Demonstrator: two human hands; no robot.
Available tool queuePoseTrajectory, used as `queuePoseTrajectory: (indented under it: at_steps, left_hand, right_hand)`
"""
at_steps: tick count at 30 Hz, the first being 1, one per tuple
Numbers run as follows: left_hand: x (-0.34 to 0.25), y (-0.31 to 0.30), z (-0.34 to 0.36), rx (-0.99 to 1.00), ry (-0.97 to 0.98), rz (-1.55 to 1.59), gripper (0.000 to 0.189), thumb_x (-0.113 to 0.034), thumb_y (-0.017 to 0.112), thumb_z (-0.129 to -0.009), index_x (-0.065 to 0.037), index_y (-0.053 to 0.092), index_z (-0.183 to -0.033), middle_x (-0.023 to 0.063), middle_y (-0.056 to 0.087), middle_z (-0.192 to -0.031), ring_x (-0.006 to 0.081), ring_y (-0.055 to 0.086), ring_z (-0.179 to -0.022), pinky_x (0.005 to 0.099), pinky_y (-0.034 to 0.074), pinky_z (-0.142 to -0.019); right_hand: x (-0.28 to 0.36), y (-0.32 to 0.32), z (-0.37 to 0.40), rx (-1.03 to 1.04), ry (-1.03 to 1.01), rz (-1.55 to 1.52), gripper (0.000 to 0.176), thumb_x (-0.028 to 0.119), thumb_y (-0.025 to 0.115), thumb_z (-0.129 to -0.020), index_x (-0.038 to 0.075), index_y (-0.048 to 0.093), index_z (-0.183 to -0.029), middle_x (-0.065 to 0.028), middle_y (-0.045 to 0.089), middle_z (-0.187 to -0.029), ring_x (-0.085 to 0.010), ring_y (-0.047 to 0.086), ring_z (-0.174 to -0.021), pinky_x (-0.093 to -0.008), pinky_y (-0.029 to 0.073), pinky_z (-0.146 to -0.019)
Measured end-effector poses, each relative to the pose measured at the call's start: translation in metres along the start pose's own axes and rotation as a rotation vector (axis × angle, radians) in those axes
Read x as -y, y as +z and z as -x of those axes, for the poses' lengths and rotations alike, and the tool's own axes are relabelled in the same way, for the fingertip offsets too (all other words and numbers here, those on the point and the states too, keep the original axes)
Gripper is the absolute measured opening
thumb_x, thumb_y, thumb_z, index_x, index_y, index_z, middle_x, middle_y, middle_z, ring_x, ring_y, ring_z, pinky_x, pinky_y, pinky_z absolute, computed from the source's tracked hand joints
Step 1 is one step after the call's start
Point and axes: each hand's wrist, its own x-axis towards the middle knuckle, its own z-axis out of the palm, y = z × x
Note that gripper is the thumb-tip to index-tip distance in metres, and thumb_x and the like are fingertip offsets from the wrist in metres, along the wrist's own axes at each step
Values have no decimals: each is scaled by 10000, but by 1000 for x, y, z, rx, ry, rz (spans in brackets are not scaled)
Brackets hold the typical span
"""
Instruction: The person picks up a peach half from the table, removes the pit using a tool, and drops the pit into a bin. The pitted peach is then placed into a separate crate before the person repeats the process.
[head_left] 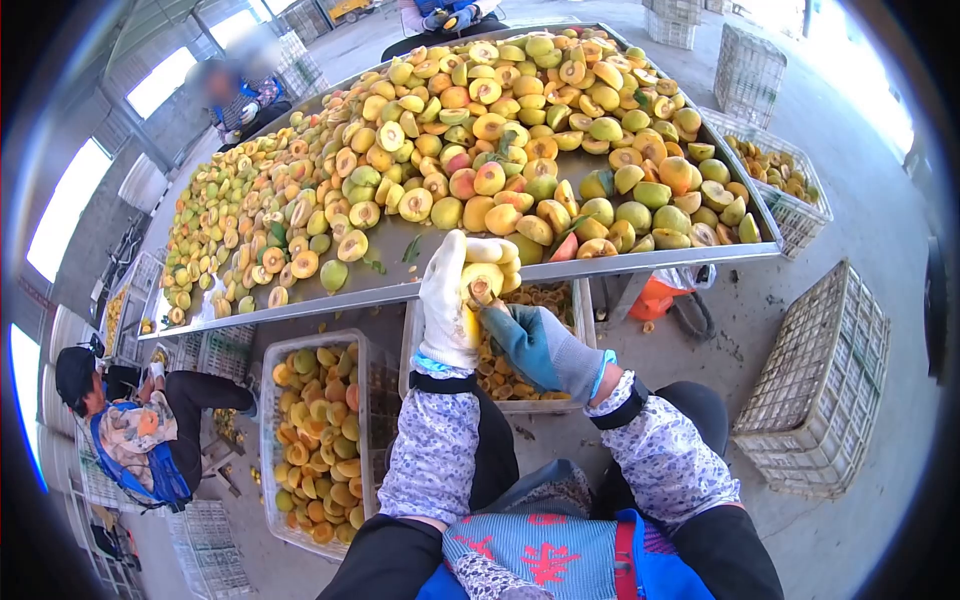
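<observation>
My left hand (450, 298), in a white glove with yellow stains, is closed around a peach half (484, 274) with its cut face toward me. A brown pit shows in the middle of that face. My right hand (548, 345), in a blue and grey glove, is closed with its fingertips right at the pit. Whatever it grips there is hidden by the fingers. Both hands are just in front of the near edge of a metal table (400, 292) heaped with halved peaches (490, 127). Below them stands a crate (535, 406) of small cut pieces.
A clear plastic bin (268, 440) of peach halves stands at my left. On the right are an upturned-looking crate (815, 385) and a crate of fruit (815, 205). Co-workers sit at the left (150, 430) and beyond the table (245, 100). An orange bag (660, 298) hangs underneath.
</observation>
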Motion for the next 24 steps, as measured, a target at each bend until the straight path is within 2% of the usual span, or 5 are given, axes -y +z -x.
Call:
queuePoseTrajectory:
  at_steps: [7,14,18,22,24]
  left_hand:
    - [1,-4,-6,158,-157,131,506,-434,399,-1080,-106,465,-700,86,498,-624,233,512,-545,359,446,-492]
    - [15,-37,-30,-27,-92,652,322,-438,562,-1014,-163,636,-864,32,657,-863,215,637,-764,380,544,-644]
    - [-33,-65,-4,-338,114,144,363,-432,561,-1019,-92,678,-963,108,732,-948,248,706,-825,384,585,-696]
    - [-86,-154,44,-645,-54,-524,422,-407,599,-994,-13,712,-896,173,745,-908,301,725,-792,386,593,-703]
    - [-103,-195,63,-793,-2,-1624,378,-376,658,-933,-7,733,-895,199,738,-933,339,712,-856,419,563,-782]
  right_hand:
    - [4,-6,16,595,513,-1015,530,618,385,-1048,177,530,-793,86,332,-542,-37,257,-374,-202,197,-306]
    - [12,-3,15,192,428,-88,562,603,428,-1041,118,627,-838,47,467,-573,-76,398,-400,-228,319,-368]
    - [-51,-16,16,-148,-70,907,407,424,591,-1000,32,683,-941,-197,696,-738,-383,676,-643,-470,531,-607]
    - [-21,-19,9,-266,17,809,310,338,611,-985,40,690,-948,-248,695,-819,-446,671,-786,-534,526,-716]
    - [-25,-13,6,-252,-32,777,287,310,623,-981,34,672,-919,-250,689,-807,-449,666,-767,-535,521,-697]
